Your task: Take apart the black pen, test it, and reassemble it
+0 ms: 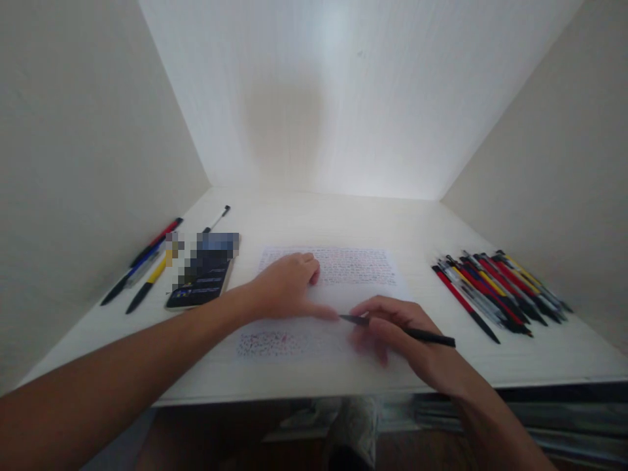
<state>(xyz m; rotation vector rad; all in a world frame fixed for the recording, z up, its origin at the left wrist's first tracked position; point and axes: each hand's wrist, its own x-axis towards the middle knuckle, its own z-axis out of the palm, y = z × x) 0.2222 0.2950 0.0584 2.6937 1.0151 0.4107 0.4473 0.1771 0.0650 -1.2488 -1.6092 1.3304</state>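
Observation:
My right hand (400, 333) holds a black pen (428, 336) between thumb and fingers. The pen's tip points left, over the lower half of a white sheet of paper (353, 299). My left hand (289, 286) lies across the sheet, its thumb stretched out towards the pen tip and its other fingers slightly bent and partly hidden. I cannot tell whether the thumb touches the tip. Dense handwriting in dark and red ink fills the top of the sheet, and another patch shows at its lower left. My right fingertips are blurred.
On the right lie several pens (490, 288) in red, yellow, black and clear. At the left are a phone (203, 275), a white and black pen (217, 219) behind it, and several more pens (152, 278). White panels enclose the desk (314, 219) at the back and sides.

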